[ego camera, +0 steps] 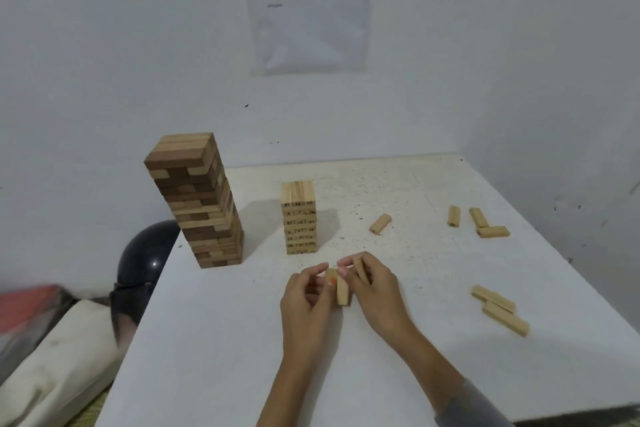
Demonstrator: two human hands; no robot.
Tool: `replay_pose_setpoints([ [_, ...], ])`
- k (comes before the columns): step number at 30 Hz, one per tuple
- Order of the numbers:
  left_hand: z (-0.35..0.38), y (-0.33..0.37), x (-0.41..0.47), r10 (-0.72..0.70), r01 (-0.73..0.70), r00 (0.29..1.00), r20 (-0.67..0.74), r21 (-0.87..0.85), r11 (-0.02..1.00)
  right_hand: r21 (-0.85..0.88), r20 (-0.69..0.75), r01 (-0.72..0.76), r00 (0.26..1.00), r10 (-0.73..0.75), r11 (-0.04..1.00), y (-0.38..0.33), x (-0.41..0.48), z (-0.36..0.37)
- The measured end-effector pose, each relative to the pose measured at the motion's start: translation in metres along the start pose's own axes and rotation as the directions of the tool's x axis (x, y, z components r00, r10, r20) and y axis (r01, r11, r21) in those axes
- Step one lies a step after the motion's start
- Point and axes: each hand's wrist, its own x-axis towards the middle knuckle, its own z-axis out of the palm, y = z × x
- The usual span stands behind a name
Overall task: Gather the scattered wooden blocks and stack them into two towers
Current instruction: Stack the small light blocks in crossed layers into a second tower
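Both hands meet at lower centre: left hand (304, 291) pinches and right hand (377, 288) curls round pale blocks (343, 293), long axes running up-frame. Short tower (299, 218) stands just above them in frame, slightly nearer the left hand.

Plain room: white table (242, 340), instruction sheet (310, 10) on wall (104, 45).

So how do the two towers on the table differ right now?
The left tower is much taller than the middle tower. The left tower mixes dark and light blocks; the middle tower is all pale, with numbers printed on block ends. Both stand upright on the white table, apart.
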Motion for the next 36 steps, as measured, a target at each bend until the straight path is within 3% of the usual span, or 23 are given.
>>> replay_pose_setpoints([
  [4, -0.010, -0.008, 0.005, 0.033, -0.031, 0.999, -0.029, 0.066, 0.997, -0.180, 0.049, 0.059, 0.997, -0.051, 0.982, 0.007, 0.006, 0.010],
  [7, -0.011, -0.014, 0.006, 0.132, -0.124, 0.991, -0.017, 0.227, 0.966, -0.359, 0.039, 0.127, 0.992, -0.121, 0.925, 0.017, 0.006, 0.016],
  [12, -0.012, -0.018, 0.004, 0.106, -0.096, 0.993, -0.043, 0.189, 0.977, -0.260, -0.058, 0.093, 0.992, -0.112, 0.961, 0.017, 0.000, 0.011],
  [16, -0.015, -0.022, 0.004, 0.083, -0.072, 0.994, -0.069, 0.157, 0.985, -0.435, -0.145, 0.112, 0.971, -0.192, 0.894, 0.019, -0.005, 0.008],
  [19, -0.016, -0.023, 0.003, 0.107, -0.099, 0.994, -0.037, 0.184, 0.978, -0.312, -0.201, 0.078, 0.969, -0.146, 0.947, 0.019, -0.006, 0.007],
  [24, -0.015, -0.020, 0.001, 0.122, -0.125, 0.992, 0.028, 0.238, 0.963, -0.273, -0.235, 0.106, 0.957, -0.173, 0.956, 0.018, -0.007, 0.010],
  [29, -0.014, -0.015, -0.001, 0.144, -0.149, 0.989, 0.039, 0.234, 0.961, -0.284, -0.048, 0.116, 0.990, -0.136, 0.952, 0.018, -0.014, 0.004],
  [33, -0.016, -0.013, -0.002, 0.148, -0.156, 0.988, 0.049, 0.242, 0.958, -0.554, 0.147, 0.287, 0.958, -0.248, 0.781, 0.020, -0.022, 0.005],
  [36, -0.016, -0.010, -0.003, 0.125, -0.138, 0.990, 0.066, 0.254, 0.957, -0.458, 0.133, 0.265, 0.964, -0.229, 0.848, 0.018, -0.021, 0.002],
])
